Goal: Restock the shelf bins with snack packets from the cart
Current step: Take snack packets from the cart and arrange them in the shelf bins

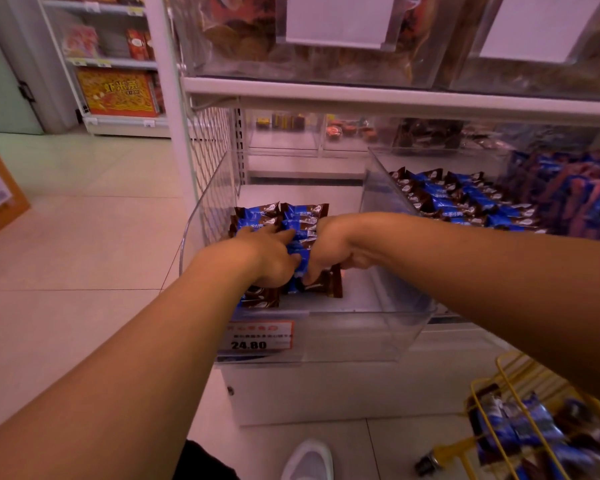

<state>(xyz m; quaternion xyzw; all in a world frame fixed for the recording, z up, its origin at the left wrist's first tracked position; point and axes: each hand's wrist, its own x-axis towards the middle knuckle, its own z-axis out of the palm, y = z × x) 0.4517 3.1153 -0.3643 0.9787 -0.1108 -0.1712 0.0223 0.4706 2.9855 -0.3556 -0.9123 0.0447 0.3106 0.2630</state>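
Packets (293, 220) in blue and brown wrappers lie in a row along the left side of a clear plastic bin (378, 337) on the lowest shelf, their lettering too blurred to read. Both of a person's hands are inside the bin: the left hand (264, 252) lies on the row with fingers stretched forward over the wrappers, and the right hand (329, 249) has its fingers curled down around packets at the row's near end. An orange price tag (260, 336) on the bin's front left corner reads 24.80. A neighbouring bin (385, 188) to the right holds more of the same packets in rows. A yellow wire cart (520, 386) at lower right carries loose packets. White shelving (395, 98) stands on pale floor tiles (84, 237); across the aisle, a red and yellow box (118, 93) sits on another shelf.
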